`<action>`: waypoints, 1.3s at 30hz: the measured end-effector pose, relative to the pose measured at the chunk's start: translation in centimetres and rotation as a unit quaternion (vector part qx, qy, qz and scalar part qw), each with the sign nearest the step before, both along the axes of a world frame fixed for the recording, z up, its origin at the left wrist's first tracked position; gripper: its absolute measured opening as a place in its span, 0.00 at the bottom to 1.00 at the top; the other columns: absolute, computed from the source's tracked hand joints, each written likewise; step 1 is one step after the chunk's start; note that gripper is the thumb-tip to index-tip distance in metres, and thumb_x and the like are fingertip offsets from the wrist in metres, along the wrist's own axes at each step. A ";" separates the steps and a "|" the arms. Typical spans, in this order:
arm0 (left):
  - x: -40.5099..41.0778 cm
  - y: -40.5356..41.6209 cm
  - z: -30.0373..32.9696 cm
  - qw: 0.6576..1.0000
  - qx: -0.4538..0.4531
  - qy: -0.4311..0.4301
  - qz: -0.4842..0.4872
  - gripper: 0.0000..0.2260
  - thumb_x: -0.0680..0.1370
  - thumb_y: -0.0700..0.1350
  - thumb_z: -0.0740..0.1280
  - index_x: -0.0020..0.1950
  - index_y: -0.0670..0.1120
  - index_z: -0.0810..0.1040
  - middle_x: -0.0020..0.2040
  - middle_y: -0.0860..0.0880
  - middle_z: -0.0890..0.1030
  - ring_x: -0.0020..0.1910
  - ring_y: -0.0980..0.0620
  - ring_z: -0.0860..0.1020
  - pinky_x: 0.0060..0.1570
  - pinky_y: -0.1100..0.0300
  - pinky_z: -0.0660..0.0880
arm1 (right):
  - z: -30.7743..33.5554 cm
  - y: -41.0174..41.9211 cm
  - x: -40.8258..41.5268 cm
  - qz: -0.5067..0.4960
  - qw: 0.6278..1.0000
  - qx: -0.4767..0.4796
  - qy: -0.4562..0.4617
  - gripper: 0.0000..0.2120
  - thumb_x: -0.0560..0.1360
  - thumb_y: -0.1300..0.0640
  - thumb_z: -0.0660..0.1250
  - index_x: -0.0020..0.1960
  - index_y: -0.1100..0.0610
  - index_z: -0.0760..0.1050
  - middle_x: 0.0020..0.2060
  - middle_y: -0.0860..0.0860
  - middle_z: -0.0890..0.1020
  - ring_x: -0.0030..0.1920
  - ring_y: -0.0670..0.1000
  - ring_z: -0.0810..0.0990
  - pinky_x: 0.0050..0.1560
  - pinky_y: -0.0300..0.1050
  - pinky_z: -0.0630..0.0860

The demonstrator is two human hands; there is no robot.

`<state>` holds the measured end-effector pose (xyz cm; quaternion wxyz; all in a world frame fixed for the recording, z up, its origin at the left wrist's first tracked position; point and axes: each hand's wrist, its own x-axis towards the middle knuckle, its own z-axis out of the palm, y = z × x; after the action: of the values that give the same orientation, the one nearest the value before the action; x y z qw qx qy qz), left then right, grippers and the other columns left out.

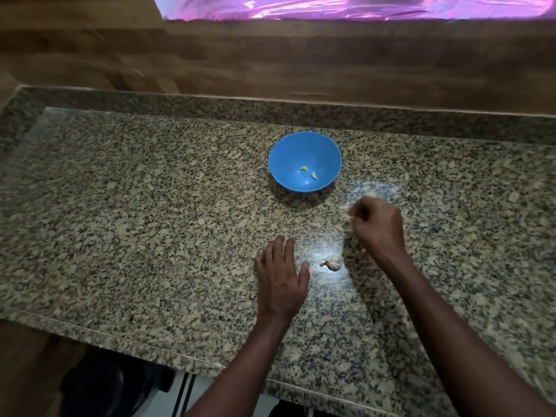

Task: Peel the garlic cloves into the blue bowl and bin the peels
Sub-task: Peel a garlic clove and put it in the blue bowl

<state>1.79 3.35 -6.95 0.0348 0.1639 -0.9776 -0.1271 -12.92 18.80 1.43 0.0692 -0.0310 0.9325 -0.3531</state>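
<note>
An unpeeled garlic clove [332, 264] lies on the speckled bench [150, 206] just beside the thumb of the flat, released left hand [281, 276] — the right hand [377, 227], clenched beyond it, pinches a blurred pale scrap — near the blue bowl [305, 161] holding two peeled cloves [309, 172].

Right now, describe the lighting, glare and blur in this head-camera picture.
Head view: dim overall; a bright patch of glare on the speckled granite counter washes out the pale unpeeled garlic piece beside the left hand; motion blur smears the wooden wall and the right hand; wide-angle distortion bends the counter's edges.
</note>
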 end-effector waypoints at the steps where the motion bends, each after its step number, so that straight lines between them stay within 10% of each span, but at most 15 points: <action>1: 0.0 0.0 0.0 1.000 0.001 0.000 0.001 0.26 0.82 0.58 0.58 0.76 0.46 0.68 0.74 0.44 0.70 0.71 0.44 0.68 0.69 0.44 0.67 | 0.7 -0.6 -0.9 -0.001 1.000 -0.008 0.002 0.10 0.74 0.72 0.68 0.46 0.59 0.82 0.39 0.52 0.82 0.35 0.41 0.76 0.28 0.21 0.66; 9: -0.1 -0.1 -0.6 1.000 0.002 0.012 0.003 0.26 0.82 0.58 0.60 0.76 0.46 0.69 0.74 0.44 0.70 0.72 0.45 0.68 0.70 0.44 0.66 | -1.0 4.3 1.5 0.106 0.976 0.157 -0.104 0.12 0.68 0.60 0.82 0.45 0.53 0.80 0.36 0.47 0.77 0.37 0.48 0.75 0.33 0.38 0.64; 22: 0.0 -0.1 -0.5 1.000 -0.009 0.011 0.003 0.26 0.82 0.58 0.60 0.77 0.46 0.67 0.75 0.44 0.69 0.72 0.45 0.67 0.70 0.43 0.67 | 0.9 -1.0 -0.9 0.062 0.997 -0.004 0.044 0.03 0.77 0.64 0.72 0.48 0.59 0.84 0.38 0.50 0.82 0.35 0.39 0.78 0.29 0.24 0.69; 30: -0.1 -0.1 -0.6 1.000 -0.001 0.032 0.001 0.26 0.82 0.58 0.61 0.76 0.46 0.69 0.74 0.43 0.71 0.71 0.43 0.69 0.70 0.43 0.67 | 1.9 -7.7 -7.2 0.113 0.985 0.044 0.119 0.09 0.75 0.54 0.75 0.50 0.58 0.87 0.43 0.55 0.88 0.43 0.55 0.86 0.45 0.46 0.80; 35: 0.0 -0.1 -0.6 0.999 0.000 0.036 -0.003 0.26 0.82 0.58 0.60 0.76 0.45 0.69 0.73 0.43 0.71 0.71 0.43 0.69 0.69 0.42 0.67 | 0.9 -3.1 -2.5 0.028 0.991 -0.015 0.127 0.07 0.77 0.57 0.72 0.49 0.60 0.86 0.39 0.54 0.86 0.34 0.47 0.78 0.32 0.30 0.65; 39: 0.0 0.1 -0.5 0.999 -0.002 0.039 -0.010 0.26 0.82 0.57 0.61 0.75 0.45 0.70 0.73 0.42 0.72 0.71 0.42 0.69 0.69 0.42 0.67 | -1.4 1.0 2.8 0.083 0.995 0.016 -0.053 0.04 0.76 0.58 0.75 0.50 0.52 0.85 0.40 0.50 0.86 0.34 0.39 0.79 0.30 0.26 0.67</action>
<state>1.83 3.40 -7.42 0.0723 0.1490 -0.9773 -0.1320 -10.12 19.80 0.01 0.1483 -0.0889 0.9271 -0.3325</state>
